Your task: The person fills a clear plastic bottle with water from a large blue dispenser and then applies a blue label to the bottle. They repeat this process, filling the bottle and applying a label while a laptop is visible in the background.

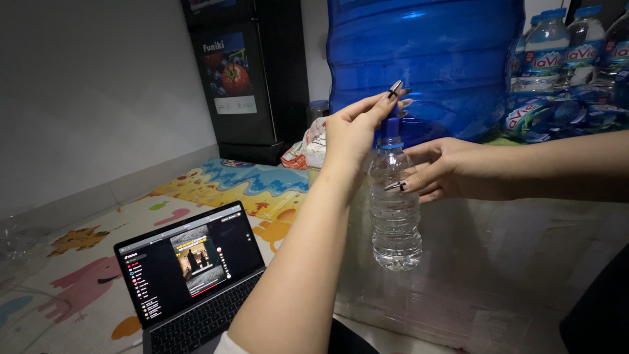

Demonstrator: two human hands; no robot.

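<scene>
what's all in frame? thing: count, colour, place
small water bottle: 1, clear with blue cap, centre, held upright
large water jug: 1, blue, behind the bottle
packed water bottles: several, clear with blue caps, top right
laptop: 1, dark, screen on, lower left on the mat
play mat: 1, multicoloured animal shapes, floor left
small fridge: 1, black, back wall
plastic bag: 1, white and red, by the fridge
left hand: fingers at the cap
right hand: gripping the bottle body

Upright clear bottle, blue cap
</scene>
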